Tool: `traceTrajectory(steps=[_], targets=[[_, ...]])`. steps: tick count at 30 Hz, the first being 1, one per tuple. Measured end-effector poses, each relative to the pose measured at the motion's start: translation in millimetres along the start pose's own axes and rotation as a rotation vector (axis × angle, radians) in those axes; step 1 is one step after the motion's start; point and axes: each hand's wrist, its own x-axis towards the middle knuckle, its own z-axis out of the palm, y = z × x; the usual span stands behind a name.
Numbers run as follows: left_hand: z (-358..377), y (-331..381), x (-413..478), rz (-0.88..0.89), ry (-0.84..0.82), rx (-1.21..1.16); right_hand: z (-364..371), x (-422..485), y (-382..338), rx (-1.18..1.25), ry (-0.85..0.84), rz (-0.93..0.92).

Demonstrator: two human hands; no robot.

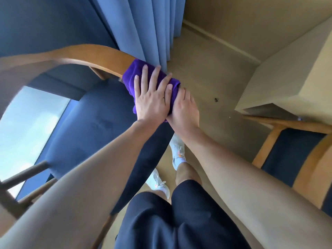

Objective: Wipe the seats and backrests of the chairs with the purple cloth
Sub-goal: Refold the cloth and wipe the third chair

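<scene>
The purple cloth (133,76) is draped over the curved wooden backrest rail (86,54) of a chair with a dark blue seat (93,123). My left hand (150,97) lies flat on the cloth with fingers straight and spread, pressing it onto the rail. To its right, my right hand (185,108) grips the cloth's far side, its fingers curled under the fabric and mostly hidden. The two hands touch each other.
A second wooden chair with a dark blue seat (291,155) stands at the right, tucked against a beige table (287,74). Blue curtains (143,24) hang behind the rail. My legs and white shoes (177,151) stand on the beige floor between the chairs.
</scene>
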Motion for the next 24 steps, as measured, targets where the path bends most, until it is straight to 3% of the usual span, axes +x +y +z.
traceTrajectory(steps=[3, 7, 12, 14, 17, 19, 22, 24], targets=[[6, 22, -17, 0.02, -0.037, -0.021, -6, -23, 17, 0.165, 0.028, 0.031], [14, 47, -39, 0.028, -0.061, -0.137, -14, -58, 37, 0.236, 0.097, -0.07], [2, 43, -42, 0.028, -0.083, -0.559, -19, -80, 39, 0.365, 0.086, -0.135], [-8, 31, -42, 0.023, -0.119, -0.712, -22, -84, 34, 0.4, 0.157, -0.111], [-25, 17, -39, -0.099, -0.181, -0.948, -20, -81, 16, 0.319, 0.312, -0.131], [-32, 11, -35, -0.208, -0.162, -1.103, -16, -73, -1, 0.175, 0.267, -0.123], [-31, 7, -33, -0.285, -0.031, -1.144, -1, -62, -10, -0.071, 0.135, 0.012], [-23, 3, -38, -0.294, 0.164, -1.11, 10, -57, -5, -0.113, 0.158, 0.047]])
